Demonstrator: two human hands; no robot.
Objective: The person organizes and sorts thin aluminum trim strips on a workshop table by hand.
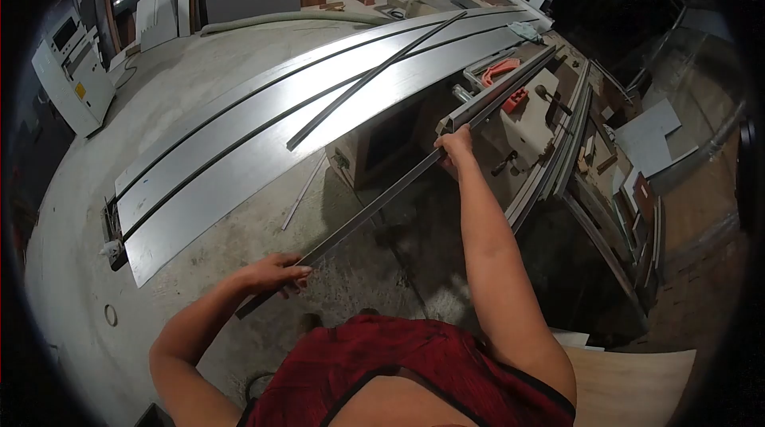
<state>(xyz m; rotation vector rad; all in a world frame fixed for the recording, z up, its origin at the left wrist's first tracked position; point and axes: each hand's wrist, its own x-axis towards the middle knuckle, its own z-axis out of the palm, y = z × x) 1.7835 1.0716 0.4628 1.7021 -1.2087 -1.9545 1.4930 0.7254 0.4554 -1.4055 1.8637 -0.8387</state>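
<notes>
My left hand (277, 274) is closed around a long, narrow metal bar (374, 205) close to its near end, which sticks out below my fingers. The bar slants up and to the right to my right hand (456, 146), whose fingers wrap it further along. Right at that hand is the open end of a metal channel (496, 86), which lies alongside the bar toward the far right. My right fingers overlap the channel's end in this view. Beneath the bar, between my hands, is the concrete floor.
A long shiny metal sheet (239, 132) with dark lengthwise strips stretches across the left, a loose dark bar (374, 80) lying over it. Red-orange clamps (502, 71) sit beyond my right hand. More long profiles (558, 148) and offcuts (647, 136) are on the right.
</notes>
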